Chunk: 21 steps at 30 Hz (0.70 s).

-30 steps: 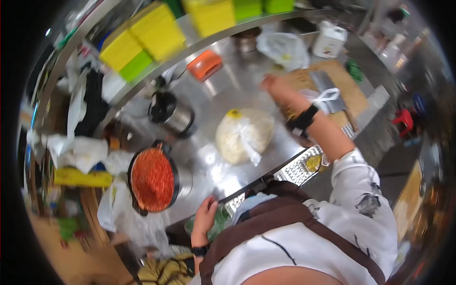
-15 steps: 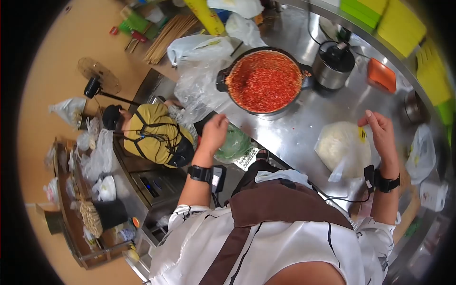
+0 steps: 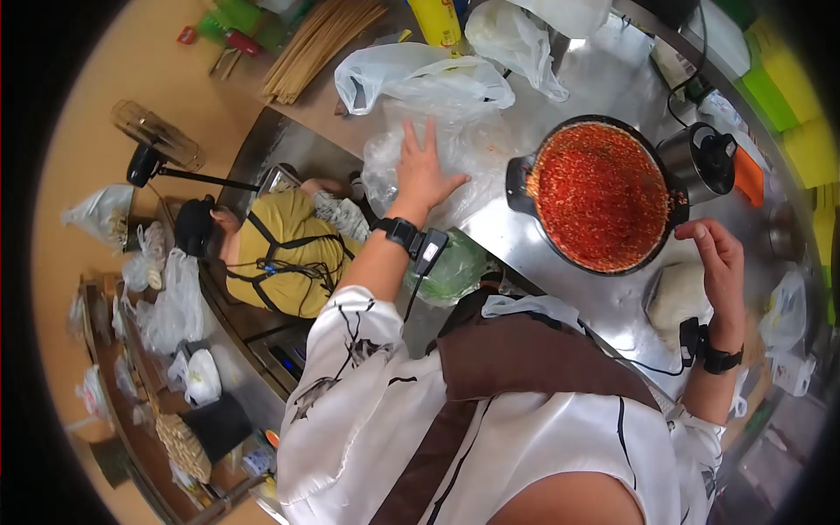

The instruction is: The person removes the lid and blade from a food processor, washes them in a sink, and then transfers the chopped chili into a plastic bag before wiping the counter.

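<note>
My left hand (image 3: 426,175) reaches out with its fingers spread over a crumpled clear plastic bag (image 3: 385,162) on the counter; whether it touches the bag I cannot tell. My right hand (image 3: 719,258) is raised beside the near right side of a black-rimmed pot (image 3: 518,185), its fingers loosely bent and nothing visible in them. The pot holds a red, coarsely chopped mix (image 3: 604,192) that looks like chili with seeds. Just left of my right wrist lies a clear bag of something white (image 3: 675,302), partly hidden by the wrist device.
A steel appliance with a black lid (image 3: 704,166) stands against the pot's right side. White plastic bags (image 3: 420,74) and wooden sticks (image 3: 319,48) lie at the back left. A person in a yellow shirt (image 3: 284,254) is low on the left, near a fan (image 3: 153,144). A green bag (image 3: 451,267) sits below the counter edge.
My left hand has moved up and forward to the clear bag, and its fingers have spread. My right hand now appears nearer the pot. The view has shifted, so the pot appears further right.
</note>
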Available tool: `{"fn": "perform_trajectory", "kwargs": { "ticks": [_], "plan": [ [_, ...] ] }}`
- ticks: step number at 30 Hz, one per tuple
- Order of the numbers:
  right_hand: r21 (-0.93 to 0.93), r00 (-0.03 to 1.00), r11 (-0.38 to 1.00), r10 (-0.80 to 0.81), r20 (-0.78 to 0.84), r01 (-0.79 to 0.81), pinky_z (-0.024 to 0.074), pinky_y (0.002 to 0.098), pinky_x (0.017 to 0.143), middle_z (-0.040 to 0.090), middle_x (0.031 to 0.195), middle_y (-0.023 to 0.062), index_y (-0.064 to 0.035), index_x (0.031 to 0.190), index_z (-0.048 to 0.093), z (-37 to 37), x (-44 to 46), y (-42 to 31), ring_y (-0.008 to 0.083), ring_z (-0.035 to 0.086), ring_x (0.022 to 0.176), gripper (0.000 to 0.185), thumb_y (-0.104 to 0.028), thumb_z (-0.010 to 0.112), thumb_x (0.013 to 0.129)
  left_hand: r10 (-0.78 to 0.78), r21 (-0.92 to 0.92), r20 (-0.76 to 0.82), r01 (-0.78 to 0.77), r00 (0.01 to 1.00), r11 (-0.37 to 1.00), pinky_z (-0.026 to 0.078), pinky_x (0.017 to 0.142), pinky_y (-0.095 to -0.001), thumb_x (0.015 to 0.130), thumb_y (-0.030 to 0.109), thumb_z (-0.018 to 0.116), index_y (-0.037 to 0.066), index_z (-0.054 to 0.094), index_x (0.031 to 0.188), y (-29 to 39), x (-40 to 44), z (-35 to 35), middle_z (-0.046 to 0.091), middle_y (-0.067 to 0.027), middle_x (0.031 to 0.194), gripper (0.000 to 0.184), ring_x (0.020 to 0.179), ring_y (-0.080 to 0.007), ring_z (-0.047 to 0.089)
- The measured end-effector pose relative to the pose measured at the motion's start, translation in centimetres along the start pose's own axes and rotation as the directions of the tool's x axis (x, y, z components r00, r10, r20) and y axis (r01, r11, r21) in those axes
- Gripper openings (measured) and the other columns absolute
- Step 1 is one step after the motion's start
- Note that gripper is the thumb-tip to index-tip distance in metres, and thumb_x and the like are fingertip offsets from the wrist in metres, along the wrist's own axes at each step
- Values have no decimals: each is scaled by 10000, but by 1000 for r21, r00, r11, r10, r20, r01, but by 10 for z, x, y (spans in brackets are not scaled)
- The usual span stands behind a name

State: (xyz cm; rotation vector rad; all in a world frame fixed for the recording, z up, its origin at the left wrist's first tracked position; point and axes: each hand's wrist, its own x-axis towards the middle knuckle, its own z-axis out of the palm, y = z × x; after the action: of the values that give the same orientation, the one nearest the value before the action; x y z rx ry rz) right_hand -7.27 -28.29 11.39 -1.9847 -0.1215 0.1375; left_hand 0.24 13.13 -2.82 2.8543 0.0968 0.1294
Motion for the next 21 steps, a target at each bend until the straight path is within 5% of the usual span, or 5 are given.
{"fn": "perform_trajectory", "kwargs": {
  "ticks": [5,9,13,16,21],
  "plan": [
    [-56,997,997,49,-66,-52,414,235,809,647,892,52,23,892,624,22,5,-19,106,567,849,256,-192,502,958,73,-146,70,-62,995,987,496,816,-410,687,160,675,103,554,1186,-63,43,53,520,-211,1169,516,1024,-375,553],
    [-102,985,987,113,-133,-127,406,260,853,640,937,83,37,888,612,24,-8,-33,138,570,893,264,-169,466,964,-54,-376,-320,-74,946,924,472,805,-370,712,22,592,24,617,966,-90,19,-1,577,-169,983,255,917,-337,573],
    [-212,993,977,6,-117,-31,402,320,886,620,949,128,48,860,577,21,-12,-32,217,566,952,269,-142,418,965,-130,-321,-696,-144,706,936,456,787,-333,754,-21,577,-24,573,869,-140,-58,-36,585,-129,937,114,858,-278,566],
    [-272,994,960,-83,-74,60,410,356,877,602,905,136,36,821,548,31,-15,-46,261,565,950,273,-190,462,948,-567,-661,-594,56,570,748,463,736,-305,778,-26,541,-17,558,870,-183,-126,-4,595,-102,886,93,777,-208,567],
    [187,766,945,-327,554,268,465,361,777,608,935,146,50,956,588,81,-23,-51,251,595,863,387,-328,591,871,-889,-917,-188,249,418,311,452,590,-258,771,-45,483,5,521,905,-168,-193,53,578,-45,781,147,651,-111,538]
  ]
}}
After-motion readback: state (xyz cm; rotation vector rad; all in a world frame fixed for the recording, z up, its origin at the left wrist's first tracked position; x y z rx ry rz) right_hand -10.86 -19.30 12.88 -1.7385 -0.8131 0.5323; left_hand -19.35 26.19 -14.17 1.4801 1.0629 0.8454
